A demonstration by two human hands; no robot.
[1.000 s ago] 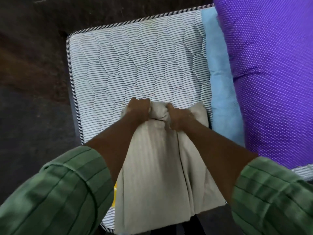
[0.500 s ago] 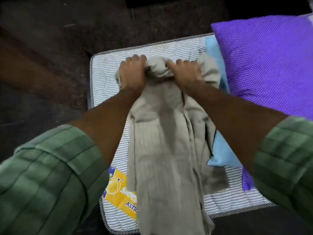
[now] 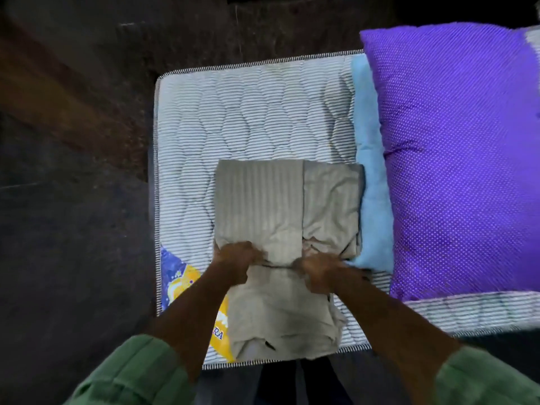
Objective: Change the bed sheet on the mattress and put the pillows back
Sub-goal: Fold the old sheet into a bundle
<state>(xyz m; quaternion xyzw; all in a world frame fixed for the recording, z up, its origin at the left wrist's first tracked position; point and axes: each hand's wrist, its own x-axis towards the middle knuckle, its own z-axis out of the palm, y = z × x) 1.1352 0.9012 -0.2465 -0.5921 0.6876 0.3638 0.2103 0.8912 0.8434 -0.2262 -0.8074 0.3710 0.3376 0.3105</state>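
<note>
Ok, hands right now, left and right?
Left hand: grips the folded beige sheet.
Right hand: grips the same sheet, though blurred.

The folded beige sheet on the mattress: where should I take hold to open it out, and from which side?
Grip the beige sheet at its two far corners, coming from the near edge of the mattress. The far fold lies flat and square there, with bare mattress beyond and to its left. Left hand and right hand now grip the bunched middle; the blue pillow crowds the right side.
</note>
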